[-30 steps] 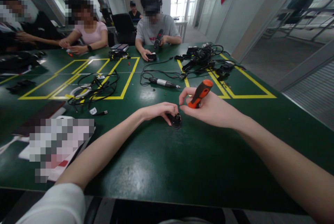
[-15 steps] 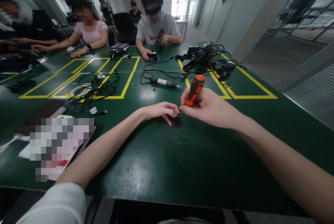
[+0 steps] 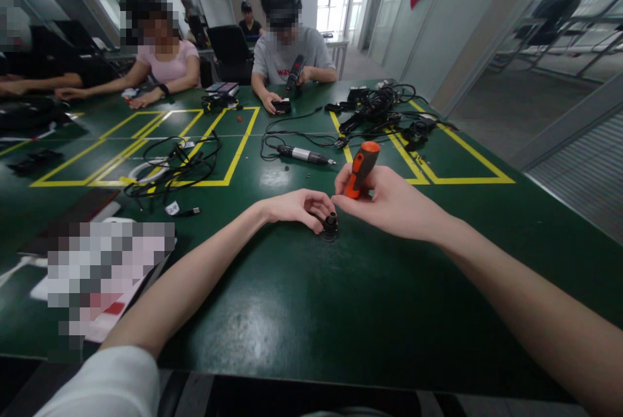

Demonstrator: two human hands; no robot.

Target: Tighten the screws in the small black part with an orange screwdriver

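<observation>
My left hand [image 3: 299,207] is closed around a small black round part [image 3: 330,227] with a wide, clear-looking base and a short upright stub. The part stands on the green table, and thumb and fingers grip its left side. My right hand [image 3: 394,206] is wrapped around a screwdriver [image 3: 362,169] with an orange and dark grey handle, held just right of the part and slightly tilted. The screwdriver's shaft and tip cannot be made out.
Beyond my hands lies a silver and black electric screwdriver [image 3: 305,155] with a cable. Tangled black cables [image 3: 382,109] lie at the back right, and more cables [image 3: 180,167] at the left. A phone-like dark slab [image 3: 73,216] lies left. Across the table a person [image 3: 292,57] holds a black tool.
The fingers of my left hand have shifted slightly on the black part. My right hand still holds the screwdriver almost in the same place. The camera view has moved a little.
</observation>
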